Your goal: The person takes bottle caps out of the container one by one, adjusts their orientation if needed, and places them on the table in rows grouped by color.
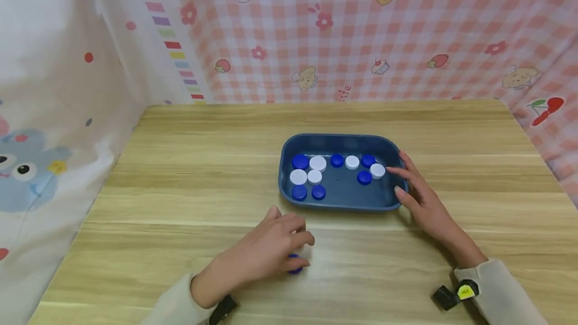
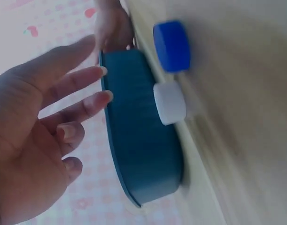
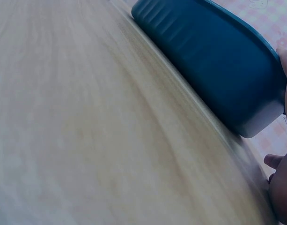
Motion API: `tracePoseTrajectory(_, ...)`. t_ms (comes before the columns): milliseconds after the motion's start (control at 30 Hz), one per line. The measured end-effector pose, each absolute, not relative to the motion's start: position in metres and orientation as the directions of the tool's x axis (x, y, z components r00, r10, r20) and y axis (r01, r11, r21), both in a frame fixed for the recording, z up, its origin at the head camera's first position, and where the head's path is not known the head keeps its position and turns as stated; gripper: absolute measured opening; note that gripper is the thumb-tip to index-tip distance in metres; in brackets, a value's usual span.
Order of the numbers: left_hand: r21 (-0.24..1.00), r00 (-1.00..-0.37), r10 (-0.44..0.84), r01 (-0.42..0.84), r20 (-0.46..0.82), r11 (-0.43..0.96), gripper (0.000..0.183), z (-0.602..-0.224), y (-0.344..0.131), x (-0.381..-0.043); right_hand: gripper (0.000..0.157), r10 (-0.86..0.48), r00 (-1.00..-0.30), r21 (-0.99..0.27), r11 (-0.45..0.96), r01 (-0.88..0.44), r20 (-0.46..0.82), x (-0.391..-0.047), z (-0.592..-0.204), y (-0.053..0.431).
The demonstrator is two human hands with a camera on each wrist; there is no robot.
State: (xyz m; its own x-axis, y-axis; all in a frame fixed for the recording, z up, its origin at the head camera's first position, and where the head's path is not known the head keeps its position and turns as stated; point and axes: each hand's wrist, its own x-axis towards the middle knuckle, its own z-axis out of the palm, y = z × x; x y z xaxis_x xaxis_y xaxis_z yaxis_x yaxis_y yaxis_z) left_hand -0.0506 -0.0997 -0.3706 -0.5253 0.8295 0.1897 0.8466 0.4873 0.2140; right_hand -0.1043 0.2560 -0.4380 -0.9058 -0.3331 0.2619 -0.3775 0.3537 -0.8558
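My left hand (image 1: 264, 247) hovers palm down over the table, its fingers loosely bent and apart. Below it lie a blue bottle cap (image 2: 172, 46) and a white bottle cap (image 2: 170, 102), side by side on the wood. From the head view the hand covers most of both. At the right end of a dark blue tray (image 1: 343, 206), my right hand (image 1: 424, 207) grips the rim, with the thumb and a finger reaching over it. The finger inside comes close to a white cap (image 1: 377, 171).
Inside the tray several blue caps (image 1: 300, 161) and white caps (image 1: 298, 177) lie flat, mostly toward the left and along the back. The tray stands on a wooden table (image 1: 194, 174). A pink checked cloth (image 1: 280, 29) hangs behind the table's far edge.
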Motion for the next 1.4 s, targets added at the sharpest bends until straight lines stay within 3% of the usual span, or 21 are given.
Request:
tracePoseTrajectory(200,0.36,-0.548,0.793,0.82,0.267,0.446,0.029,-0.365,-0.096,-0.075,0.042,-0.33,-0.908,-0.86,0.35,-0.371,0.257,-0.104,-0.436,0.257)
tracePoseTrajectory(500,0.54,-0.647,0.713,0.715,0.27,0.444,0.026,-0.356,-0.092,-0.108,0.043,-0.33,-0.907,-0.856,0.356,-0.375,0.26,-0.104,-0.437,0.257)
tracePoseTrajectory(700,0.567,-0.713,0.672,0.643,0.2,0.515,0.029,-0.357,-0.089,-0.129,0.044,-0.331,-0.906,-0.853,0.357,-0.38,0.265,-0.105,-0.44,0.257)
tracePoseTrajectory(1167,0.584,-0.757,0.625,0.599,0.191,0.547,0.031,-0.361,-0.054,-0.164,0.043,-0.336,-0.903,-0.859,0.341,-0.381,0.268,-0.105,-0.438,0.255)
tracePoseTrajectory(1400,0.573,-0.792,0.608,0.523,0.054,0.631,0.039,-0.365,-0.036,-0.178,0.043,-0.335,-0.903,-0.854,0.351,-0.385,0.269,-0.104,-0.437,0.256)
